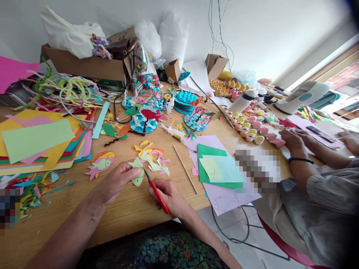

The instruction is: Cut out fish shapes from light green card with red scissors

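Note:
Between the thumb and fingers of my left hand (pixel 121 178) is a pale green paper fish (pixel 137 180), held above the wooden table. My right hand (pixel 165 195) grips red-handled scissors (pixel 158 197), whose blades reach up to the fish's right edge. Just beyond the fish lies a heap of paper scraps (pixel 153 157) in orange, pink, yellow and green. Left of my left hand, several cut paper fish (pixel 101 163) lie stacked. A thin wooden stick (pixel 185 170) rests to the right of the scraps.
Coloured paper sheets (pixel 36 138) are piled at left, with pipe cleaners (pixel 73 89) behind. Blue decorated plates (pixel 143 122) and glue bottles (pixel 175 131) stand farther back. On the right, green card (pixel 209 164) lies on lilac paper (pixel 224 203), near a co-worker's hands (pixel 293 140).

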